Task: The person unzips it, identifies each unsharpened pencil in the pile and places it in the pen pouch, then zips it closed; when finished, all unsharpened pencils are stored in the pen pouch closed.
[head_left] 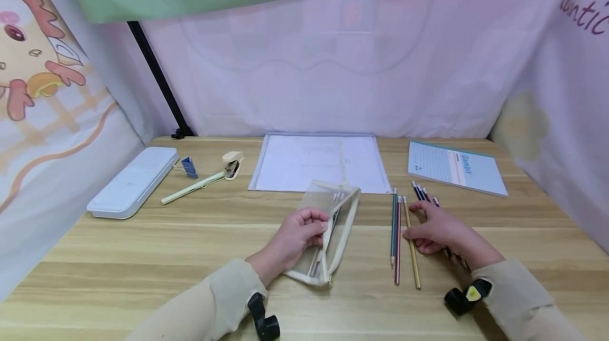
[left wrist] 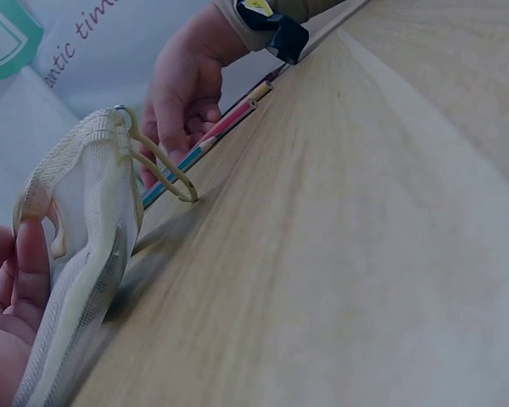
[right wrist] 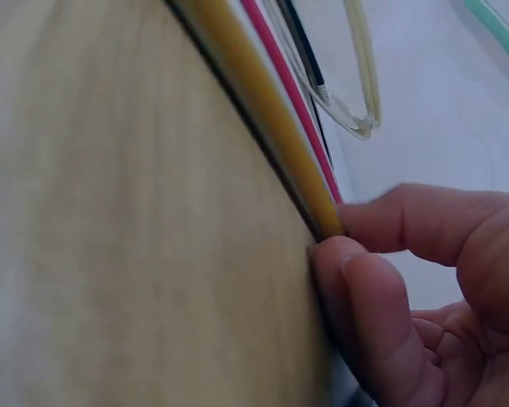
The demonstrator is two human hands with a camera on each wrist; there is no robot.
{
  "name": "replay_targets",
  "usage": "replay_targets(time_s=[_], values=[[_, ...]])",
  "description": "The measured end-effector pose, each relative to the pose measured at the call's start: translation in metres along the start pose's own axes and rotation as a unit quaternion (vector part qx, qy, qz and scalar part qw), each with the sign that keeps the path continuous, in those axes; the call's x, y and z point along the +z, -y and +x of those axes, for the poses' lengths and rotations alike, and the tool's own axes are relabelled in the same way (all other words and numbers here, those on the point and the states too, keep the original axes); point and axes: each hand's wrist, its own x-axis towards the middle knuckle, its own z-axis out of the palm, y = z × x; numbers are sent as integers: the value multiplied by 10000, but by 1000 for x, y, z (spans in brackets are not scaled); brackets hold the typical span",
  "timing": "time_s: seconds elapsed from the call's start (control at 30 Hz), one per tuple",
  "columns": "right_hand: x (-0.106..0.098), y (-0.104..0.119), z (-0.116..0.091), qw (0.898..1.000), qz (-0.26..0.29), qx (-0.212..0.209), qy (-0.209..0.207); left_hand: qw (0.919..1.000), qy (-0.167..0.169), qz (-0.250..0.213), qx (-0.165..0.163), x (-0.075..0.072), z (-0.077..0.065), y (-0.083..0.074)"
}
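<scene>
My left hand (head_left: 300,235) pinches the edge of a see-through mesh pencil case (head_left: 343,230) with cream trim; its mouth gapes, and slim items, hard to make out, lie inside. In the left wrist view, a cord loop (left wrist: 165,165) hangs from the case's end. My right hand (head_left: 440,227) has its thumb and a finger on a yellow pencil (head_left: 415,267), which lies on the table. Beside that, on the left, lie a red-striped pencil (head_left: 398,256) and a teal pencil (head_left: 393,224). Several dark pencils (head_left: 418,189) lie partly hidden under the right hand.
A sheet in a clear sleeve (head_left: 319,164) lies behind the case, with a blue notebook (head_left: 457,166) to its right. Leftward are a cream stapler (head_left: 231,165), a pale green pen (head_left: 192,189), a blue binder clip (head_left: 189,167) and a white box (head_left: 135,182). Curtains enclose the wooden table.
</scene>
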Motion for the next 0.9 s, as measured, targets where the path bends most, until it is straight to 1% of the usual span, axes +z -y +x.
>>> replay_targets(time_s=[0.1,0.17,0.23,0.3,0.37,0.43,0.47,0.53,0.6,0.63,0.67,0.7,0.77,0.83,0.9], values=[[2,5,-1,9985,-551,14,-77,10000,-3,-22,-17,0,0,0],[2,9,0,9966,-812,81,-121,10000,-14,-23,-24,0,0,0],[2,11,-1,9956,-908,148,-161,10000,-33,-24,-28,0,0,0],[3,11,-1,9964,-814,147,-203,10000,-59,-17,-34,0,0,0],[3,8,-2,9990,-364,104,-237,10000,-77,-4,-40,0,1,1],[4,5,-3,9989,351,53,-318,9999,-86,24,-63,0,1,1],[4,5,-4,9962,787,-28,-368,9999,-85,44,-74,0,1,0],[8,6,-5,9842,1696,-192,-476,9999,-83,88,-91,0,0,0],[15,12,-5,9688,2376,-432,-561,9998,-93,123,-109,0,-1,0],[19,15,-5,9615,2629,-548,-584,9998,-99,129,-110,0,-1,0],[25,20,-3,9549,2833,-687,-565,9998,-113,131,-111,0,-1,0],[30,25,-2,9495,3003,-725,-545,9998,-122,124,-112,1,-1,0],[42,35,2,9440,3169,-801,-455,9998,-140,106,-102,1,-1,0],[55,44,7,9435,3200,-750,-417,9998,-149,87,-88,1,-1,0],[66,52,11,9460,3155,-642,-377,9999,-133,71,-66,2,-1,0]])
